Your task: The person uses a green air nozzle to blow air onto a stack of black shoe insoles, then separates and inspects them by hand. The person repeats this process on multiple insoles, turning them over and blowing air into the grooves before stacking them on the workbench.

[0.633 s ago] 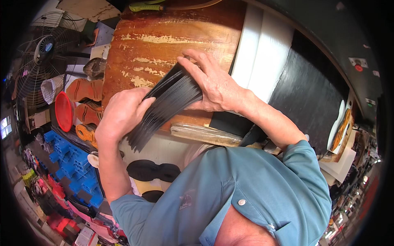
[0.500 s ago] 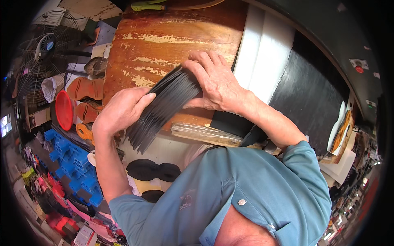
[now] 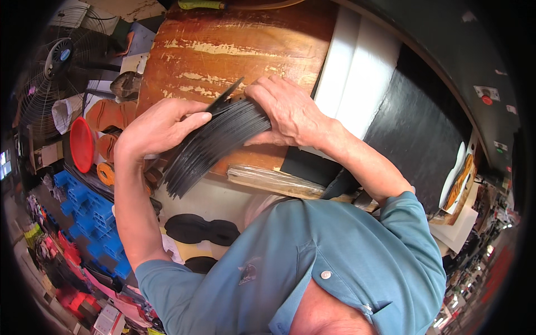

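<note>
Between my two hands is a thick, fanned stack of thin black sheets [image 3: 218, 139], held at a slant above the near-left part of the wooden table. My right hand [image 3: 290, 111] is closed round its upper right end, fingers over the far side and thumb underneath. My left hand [image 3: 164, 125] grips the stack's left side, with the thumb on the near face and the fingers mostly hidden behind. A narrow black flap [image 3: 228, 94] stands apart from the rest beside the left thumb. The lower ends of the sheets spread out past the table's near edge.
The worn wooden table [image 3: 240, 33] has a white board [image 3: 357, 72] and a black board [image 3: 416, 117] on its right. A plastic-wrapped strip [image 3: 273, 180] lies along the near edge. Below are black sole-shaped pieces [image 3: 201, 229]. A red bowl-like object [image 3: 82, 145], blue plastic racks [image 3: 92, 215] and a fan [image 3: 58, 58] stand left.
The narrow black flap has parted from the stack beside my left thumb. My left hand has shifted slightly left and up, while the right keeps its grip. The whole view has shifted a little.
</note>
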Demonstrator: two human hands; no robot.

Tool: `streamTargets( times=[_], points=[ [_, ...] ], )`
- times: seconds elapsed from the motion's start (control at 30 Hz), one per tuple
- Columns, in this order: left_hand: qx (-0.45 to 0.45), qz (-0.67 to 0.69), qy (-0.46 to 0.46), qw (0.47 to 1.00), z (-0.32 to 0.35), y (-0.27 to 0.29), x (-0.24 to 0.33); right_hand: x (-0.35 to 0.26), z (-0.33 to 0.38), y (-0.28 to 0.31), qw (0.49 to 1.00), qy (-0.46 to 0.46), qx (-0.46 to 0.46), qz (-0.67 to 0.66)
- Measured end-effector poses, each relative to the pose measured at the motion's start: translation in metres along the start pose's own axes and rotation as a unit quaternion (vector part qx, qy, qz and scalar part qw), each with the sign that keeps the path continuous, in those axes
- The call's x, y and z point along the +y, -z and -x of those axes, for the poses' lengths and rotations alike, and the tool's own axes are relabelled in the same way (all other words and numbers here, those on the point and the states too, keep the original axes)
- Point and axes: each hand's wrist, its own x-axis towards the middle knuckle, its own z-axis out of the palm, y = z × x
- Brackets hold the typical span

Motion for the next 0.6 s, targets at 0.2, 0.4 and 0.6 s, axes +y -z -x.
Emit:
streamTargets(
  times=[0.2,0.4,0.6],
  points=[
    [0.019,0.011,-0.002,1.000,-0.002,0.000,-0.008,0.004,-0.002,-0.003,1.000,0.022,0.008,0.000],
    [0.122,-0.036,-0.003,0.992,0.001,0.034,-0.024,0.007,0.002,-0.003,1.000,0.020,-0.016,-0.005],
    [0.364,-0.170,0.002,0.916,0.021,0.068,0.005,0.006,0.001,-0.003,1.000,0.020,-0.013,-0.016]
  ],
)
